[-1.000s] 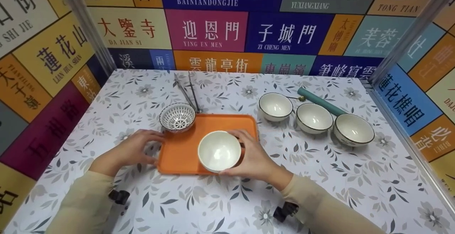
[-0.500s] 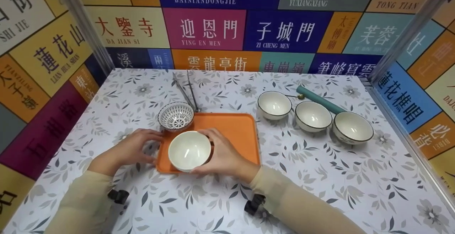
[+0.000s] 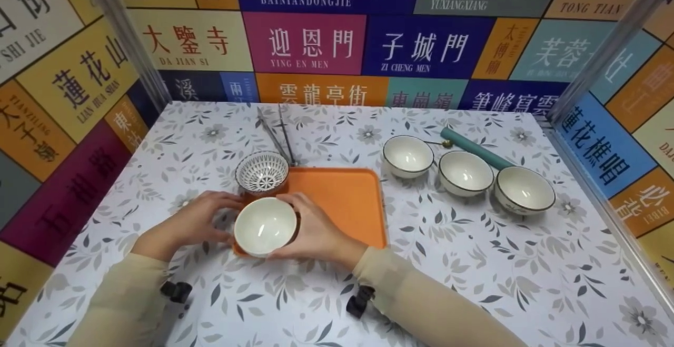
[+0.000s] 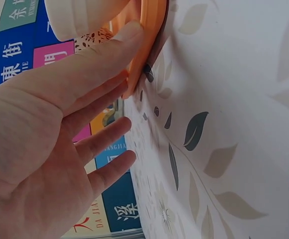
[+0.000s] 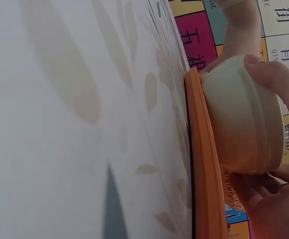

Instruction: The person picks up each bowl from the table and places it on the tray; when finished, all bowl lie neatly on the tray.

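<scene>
My right hand (image 3: 316,234) grips a plain cream bowl (image 3: 265,227) from its right side, thumb at the near side and fingers at the far side. The bowl is upright at the left front of an orange tray (image 3: 350,199); the right wrist view shows its base (image 5: 219,109) right at the tray rim (image 5: 204,164). My left hand (image 3: 192,223) is at the tray's left edge, fingers spread and nearly straight; in the left wrist view its thumb (image 4: 129,31) lies against the orange rim. Behind the cream bowl, a black-and-white patterned bowl (image 3: 262,173) occupies the tray's back left corner.
Three white bowls with dark rims, left (image 3: 408,156), middle (image 3: 466,173) and right (image 3: 525,190), stand in a row right of the tray. A green tube (image 3: 476,148) lies behind them. Two thin dark sticks (image 3: 284,136) lie behind the patterned bowl. Sign-printed panels (image 3: 310,44) enclose the table.
My right hand has carried the cream bowl leftward across the tray, from its middle to the left front, close to the left hand. The left hand has stayed at the tray edge.
</scene>
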A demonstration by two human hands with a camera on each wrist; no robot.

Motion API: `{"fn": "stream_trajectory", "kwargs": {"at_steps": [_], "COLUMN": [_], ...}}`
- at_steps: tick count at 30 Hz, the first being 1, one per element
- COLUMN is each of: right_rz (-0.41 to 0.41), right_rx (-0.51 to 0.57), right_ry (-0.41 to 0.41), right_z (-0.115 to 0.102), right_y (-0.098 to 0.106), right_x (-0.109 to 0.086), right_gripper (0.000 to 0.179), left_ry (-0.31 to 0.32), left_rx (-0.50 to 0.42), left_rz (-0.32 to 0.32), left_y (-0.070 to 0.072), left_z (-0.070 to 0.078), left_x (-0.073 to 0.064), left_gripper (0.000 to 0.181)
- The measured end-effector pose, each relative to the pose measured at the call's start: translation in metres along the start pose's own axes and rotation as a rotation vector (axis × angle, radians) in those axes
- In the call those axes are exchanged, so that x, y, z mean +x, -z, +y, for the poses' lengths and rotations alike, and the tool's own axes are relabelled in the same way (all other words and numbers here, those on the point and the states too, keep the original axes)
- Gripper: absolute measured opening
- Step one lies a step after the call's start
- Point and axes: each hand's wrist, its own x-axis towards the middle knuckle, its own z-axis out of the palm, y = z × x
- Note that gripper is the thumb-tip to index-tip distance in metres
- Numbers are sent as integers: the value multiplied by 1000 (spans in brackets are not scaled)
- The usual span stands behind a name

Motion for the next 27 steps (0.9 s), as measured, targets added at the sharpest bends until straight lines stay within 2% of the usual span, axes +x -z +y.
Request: {"fn": "stream_trajectory", "kwargs": {"at_steps": [5,9,13,16,20,27], "right_rz": [-11,-57,-122,-151,-146,-91], "right_rx": [8,-8,-32,-57,-78,-63], "right_ry": [-10,-15,-13,-33,-60,-34], "right_z": [2,1,-1,-2,1,10], "right_y": [-4,-2,7,18,32,59], "right_x": [0,-1,-5,-12,-20,-27], "right_gripper": [109,114,119,115,104,89], "left_ry": [10,12,5,9,21,16], "left_rx": [-5,-5,-2,-6,-14,-21], "left_rz": [-5,-4,4,1,1,13], "left_y": [-2,-3,-5,-5,-4,-4], "left_z": [1,2,1,2,1,-3], "left_x": [1,3,4,4,2,1], "left_gripper": [63,63,64,64,65,66]}}
